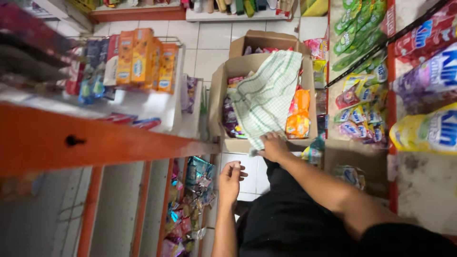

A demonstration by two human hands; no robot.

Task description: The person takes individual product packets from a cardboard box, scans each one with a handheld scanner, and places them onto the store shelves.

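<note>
Shop aisle, white tiled floor (pixel 209 43), orange metal shelving (pixel 95 143) on our left, more stocked racks on the right. We're looking straight down. 2 open cardboard boxes on the floor ahead: the near cardboard box (pixel 223 81) is full of snack packets, the far cardboard box (pixel 259 40) sits just behind it, touching. A green-and-white checked cloth (pixel 266 95) lies draped across the near box, running from its far right corner down over the near rim. Our right hand (pixel 274 146) is on the lower end of that cloth at the box's near edge, fingers curled down and pinching the fabric. Orange snack packets (pixel 298 116) sit in the box just beside the cloth on its right, purple packets (pixel 230 116) on its left. Our left hand (pixel 231 180) hangs below the box over the tiles, apart from the cloth, holding nothing, fingers loosely bent inward, half closed. It's near the lower shelf of foil sweet packets (pixel 193 200). Upper left shelf carries orange cartons (pixel 143 57) standing upright in a row. Right rack has green sachets (pixel 357 28) hanging and larger yellow and purple bags (pixel 428 128) close to the camera, blurred. Black clothing (pixel 295 223) fills the bottom centre.
</note>
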